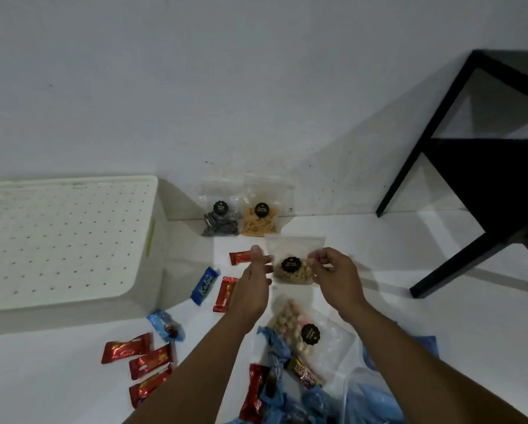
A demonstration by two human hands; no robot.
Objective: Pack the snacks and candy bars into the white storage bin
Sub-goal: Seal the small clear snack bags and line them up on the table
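A clear pouch of pale round snacks [294, 264] with a black label is held upright above the floor. My right hand [333, 276] pinches its right edge. My left hand [255, 280] touches its left edge with straight fingers. The white storage bin [146, 289] stands at the left with a perforated lid [60, 240] on it. Against the wall lean a pouch of dark snacks [221, 218] and a pouch of yellow sticks [259, 220]. A pouch of pink and cream balls [299, 332] lies near me. Red bars [226, 293] and a blue Kalpa bar [204, 286] lie scattered on the floor.
A black table frame [458, 185] stands at the right against the white wall. Several red bars [140, 359] lie at the lower left beside a blue wrapped candy [164, 325]. A blue plastic bag [363, 396] with more bars lies at the bottom.
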